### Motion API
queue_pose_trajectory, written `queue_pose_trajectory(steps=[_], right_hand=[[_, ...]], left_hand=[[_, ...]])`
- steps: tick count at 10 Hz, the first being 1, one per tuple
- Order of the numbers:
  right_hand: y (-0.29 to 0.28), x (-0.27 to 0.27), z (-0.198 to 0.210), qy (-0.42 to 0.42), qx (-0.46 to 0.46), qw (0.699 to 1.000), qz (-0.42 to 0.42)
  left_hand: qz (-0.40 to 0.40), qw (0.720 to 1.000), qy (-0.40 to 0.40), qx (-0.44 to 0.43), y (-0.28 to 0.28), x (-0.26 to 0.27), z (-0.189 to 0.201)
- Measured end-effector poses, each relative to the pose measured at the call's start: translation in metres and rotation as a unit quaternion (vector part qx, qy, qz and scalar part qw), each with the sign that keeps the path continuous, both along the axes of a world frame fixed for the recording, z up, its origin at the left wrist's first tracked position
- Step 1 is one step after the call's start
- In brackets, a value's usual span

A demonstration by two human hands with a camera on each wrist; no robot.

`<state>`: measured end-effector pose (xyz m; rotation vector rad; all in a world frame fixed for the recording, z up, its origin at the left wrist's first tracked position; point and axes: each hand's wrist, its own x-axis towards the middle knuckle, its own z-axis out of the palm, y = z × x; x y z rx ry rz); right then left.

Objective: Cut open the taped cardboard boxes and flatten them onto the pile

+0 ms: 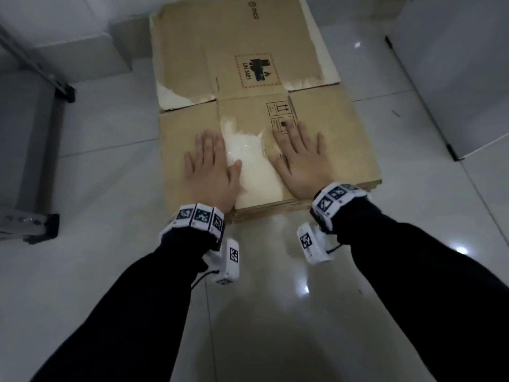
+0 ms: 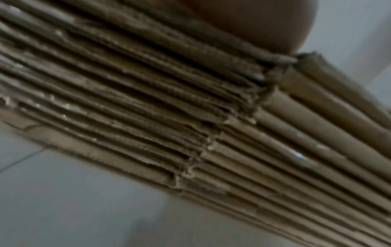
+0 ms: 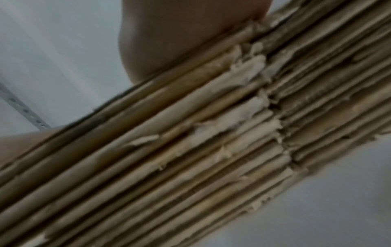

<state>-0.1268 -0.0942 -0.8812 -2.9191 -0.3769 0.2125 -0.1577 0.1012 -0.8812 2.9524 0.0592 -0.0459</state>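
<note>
A flattened brown cardboard box (image 1: 330, 133) lies on top of a pile of flattened boxes on the floor. It has a torn white patch (image 1: 250, 161) in the middle and printed handling symbols. My left hand (image 1: 210, 164) lies flat on it, fingers straight, just left of the patch. My right hand (image 1: 300, 158) presses flat on it just right of the patch. The wrist views look side-on at the pile's stacked corrugated edges (image 2: 190, 117) (image 3: 211, 133), with the heel of each palm on the top sheet. No cutting tool is in view.
The pile sits on glossy white floor tiles (image 1: 261, 312). A larger flattened sheet (image 1: 220, 51) with a battery warning label lies behind. A metal rack leg (image 1: 41, 224) stands at the left, a white cabinet (image 1: 454, 78) at the right, a grey block (image 1: 82, 53) at the back left.
</note>
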Motion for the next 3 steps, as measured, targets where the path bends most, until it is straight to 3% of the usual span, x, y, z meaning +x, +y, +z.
queue_pose_trajectory(steps=[1, 2, 3], right_hand=[[0.002, 0.001, -0.011, -0.022, -0.006, 1.000, -0.014], [0.003, 0.007, -0.001, 0.012, -0.012, 1.000, -0.008], [-0.004, 0.015, 0.032, 0.187, 0.034, 0.982, -0.007]], left_hand=[[0.003, 1.000, -0.016, -0.004, -0.001, 0.002, -0.008], [-0.005, 0.999, 0.035, -0.020, 0.003, 0.006, 0.001], [-0.012, 0.988, 0.148, -0.046, 0.007, 0.004, 0.032]])
